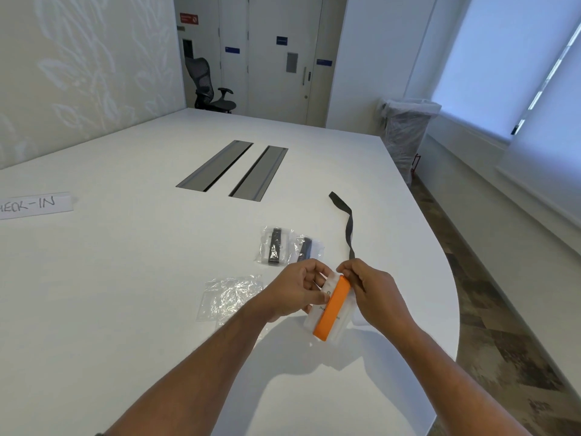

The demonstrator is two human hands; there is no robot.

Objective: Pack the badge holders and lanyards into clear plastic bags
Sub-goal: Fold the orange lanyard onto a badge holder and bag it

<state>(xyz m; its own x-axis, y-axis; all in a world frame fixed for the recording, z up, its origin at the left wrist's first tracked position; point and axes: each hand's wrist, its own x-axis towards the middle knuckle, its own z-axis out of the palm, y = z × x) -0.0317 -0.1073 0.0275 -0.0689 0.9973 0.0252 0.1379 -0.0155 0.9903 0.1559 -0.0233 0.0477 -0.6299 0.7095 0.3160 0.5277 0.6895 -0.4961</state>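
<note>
My left hand (pixel 300 287) holds a badge holder (pixel 333 313) with an orange stripe, a little above the white table (pixel 125 278). My right hand (pixel 371 291) pinches the top of the holder where a dark grey lanyard (pixel 348 228) joins it. The lanyard trails away from me across the table. An empty clear plastic bag (pixel 229 294) lies crumpled just left of my left hand. Two filled clear bags (pixel 275 245) (pixel 306 248) with dark lanyards inside lie beyond my hands.
Two grey cable slots (pixel 232 168) sit in the table's middle. A paper sign reading "CHECK-IN" (pixel 34 204) lies at the far left. The table's curved edge runs close on the right. A lined bin (pixel 405 133) and an office chair (pixel 210 86) stand beyond the table.
</note>
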